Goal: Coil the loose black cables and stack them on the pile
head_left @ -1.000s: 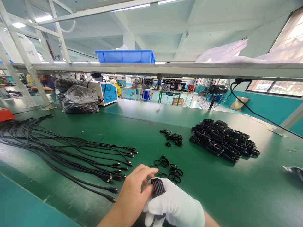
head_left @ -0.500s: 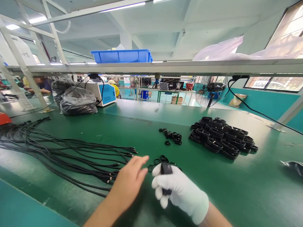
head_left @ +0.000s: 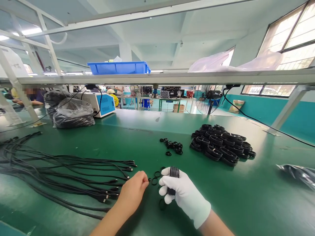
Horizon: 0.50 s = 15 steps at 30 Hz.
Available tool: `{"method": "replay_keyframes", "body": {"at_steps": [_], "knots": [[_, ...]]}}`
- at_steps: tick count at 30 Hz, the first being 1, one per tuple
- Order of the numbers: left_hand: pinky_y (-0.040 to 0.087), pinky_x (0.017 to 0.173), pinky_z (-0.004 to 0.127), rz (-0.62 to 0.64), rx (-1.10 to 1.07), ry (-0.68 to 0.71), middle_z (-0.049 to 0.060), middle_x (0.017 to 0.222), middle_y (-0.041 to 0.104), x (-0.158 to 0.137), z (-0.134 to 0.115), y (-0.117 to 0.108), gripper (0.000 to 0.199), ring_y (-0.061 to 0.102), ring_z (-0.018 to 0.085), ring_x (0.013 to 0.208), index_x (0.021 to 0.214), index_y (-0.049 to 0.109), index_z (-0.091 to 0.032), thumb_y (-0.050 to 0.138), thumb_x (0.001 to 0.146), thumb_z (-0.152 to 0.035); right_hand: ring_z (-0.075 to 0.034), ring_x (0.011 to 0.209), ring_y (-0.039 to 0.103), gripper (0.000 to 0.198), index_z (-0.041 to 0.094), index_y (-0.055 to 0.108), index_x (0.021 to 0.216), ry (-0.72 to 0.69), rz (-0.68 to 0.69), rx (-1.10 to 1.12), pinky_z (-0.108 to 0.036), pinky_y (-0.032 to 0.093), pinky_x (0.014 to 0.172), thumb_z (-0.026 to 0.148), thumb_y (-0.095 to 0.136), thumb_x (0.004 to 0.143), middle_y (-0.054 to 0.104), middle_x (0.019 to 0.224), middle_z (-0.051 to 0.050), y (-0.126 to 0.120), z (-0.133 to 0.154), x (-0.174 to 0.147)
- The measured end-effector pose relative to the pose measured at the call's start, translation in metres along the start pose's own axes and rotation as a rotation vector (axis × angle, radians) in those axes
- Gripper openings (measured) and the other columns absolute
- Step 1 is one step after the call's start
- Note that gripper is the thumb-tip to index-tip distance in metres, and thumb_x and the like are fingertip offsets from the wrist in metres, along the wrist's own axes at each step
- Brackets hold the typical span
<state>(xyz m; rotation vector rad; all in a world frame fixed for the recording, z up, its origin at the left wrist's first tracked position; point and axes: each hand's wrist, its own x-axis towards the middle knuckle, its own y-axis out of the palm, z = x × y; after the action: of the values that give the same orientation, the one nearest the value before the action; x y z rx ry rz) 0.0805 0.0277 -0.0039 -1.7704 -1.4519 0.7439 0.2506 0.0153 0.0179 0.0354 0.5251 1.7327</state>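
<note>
My right hand (head_left: 183,193), in a white glove, is wrapped round a coiled black cable (head_left: 174,172) whose turns stand side by side. Bare, my left hand (head_left: 134,190) is closed in a pinch to the left of it. A tiny black piece peeks out at its fingertips and looks like one of the thin black rings; most of it is hidden. Loose black rings (head_left: 154,181) lie on the green table (head_left: 137,144) between and around the hands. Straight black cables (head_left: 81,175) with metal plugs spread out left of my left hand.
Small black bands (head_left: 173,146) lie in a cluster farther back. Right of them is a pile of coiled cables (head_left: 221,144). A clear bag (head_left: 73,113), a blue-and-white machine (head_left: 99,103) and a shelf (head_left: 167,78) stand behind. Another plastic bag (head_left: 299,173) lies at far right.
My left hand's fingers have gone from spread to pinched near the rings. The right hand has turned the coiled cable slightly, showing its separate turns. The whole view has shifted a little.
</note>
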Motion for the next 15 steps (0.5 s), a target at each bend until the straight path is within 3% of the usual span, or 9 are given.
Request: {"method": "replay_keyframes", "body": {"at_steps": [4, 6, 9, 12, 15], "knots": [[0.035, 0.055, 0.020, 0.106, -0.589, -0.065, -0.005, 0.059, 0.043, -0.013, -0.013, -0.003, 0.018, 0.043, 0.011, 0.056, 0.072, 0.040, -0.020, 0.035, 0.086, -0.030, -0.010, 0.051, 0.053, 0.029, 0.017, 0.047, 0.086, -0.053, -0.064, -0.202, -0.022, 0.038, 0.038, 0.017, 0.057, 0.059, 0.056, 0.077, 0.000, 0.011, -0.006, 0.003], [0.032, 0.053, 0.020, 0.125, -0.874, -0.128, -0.005, 0.058, 0.042, -0.019, -0.019, 0.001, 0.018, 0.039, 0.010, 0.054, 0.070, 0.041, -0.019, 0.043, 0.082, -0.031, -0.010, 0.046, 0.050, 0.025, 0.018, 0.047, 0.082, -0.059, -0.079, -0.301, -0.021, 0.034, 0.036, 0.016, 0.053, 0.058, 0.054, 0.067, 0.003, 0.015, -0.012, 0.004], [0.031, 0.053, 0.020, 0.115, -1.027, -0.168, -0.004, 0.059, 0.043, -0.028, -0.026, 0.006, 0.017, 0.039, 0.009, 0.055, 0.068, 0.044, -0.018, 0.049, 0.080, -0.030, -0.008, 0.040, 0.039, 0.019, 0.021, 0.044, 0.077, -0.105, -0.181, -0.446, -0.021, 0.027, 0.037, 0.015, 0.048, 0.060, 0.040, 0.050, 0.009, 0.017, -0.019, 0.006], [0.034, 0.055, 0.021, 0.188, -1.144, -0.112, -0.001, 0.068, 0.050, -0.034, -0.028, 0.000, 0.016, 0.042, 0.010, 0.058, 0.074, 0.048, -0.017, 0.049, 0.080, -0.032, -0.007, 0.048, 0.033, 0.015, 0.020, 0.040, 0.068, -0.237, -0.257, -0.553, -0.021, 0.026, 0.044, 0.012, 0.048, 0.058, 0.034, 0.053, 0.009, 0.017, -0.020, 0.004], [0.034, 0.055, 0.023, 0.278, -1.014, -0.026, 0.000, 0.076, 0.057, -0.035, -0.026, -0.013, 0.019, 0.041, 0.009, 0.052, 0.076, 0.048, -0.018, 0.044, 0.083, -0.035, -0.007, 0.054, 0.030, 0.019, 0.020, 0.035, 0.062, -0.309, -0.253, -0.627, -0.021, 0.025, 0.047, 0.009, 0.048, 0.056, 0.032, 0.055, 0.008, 0.019, -0.018, 0.001]]}}
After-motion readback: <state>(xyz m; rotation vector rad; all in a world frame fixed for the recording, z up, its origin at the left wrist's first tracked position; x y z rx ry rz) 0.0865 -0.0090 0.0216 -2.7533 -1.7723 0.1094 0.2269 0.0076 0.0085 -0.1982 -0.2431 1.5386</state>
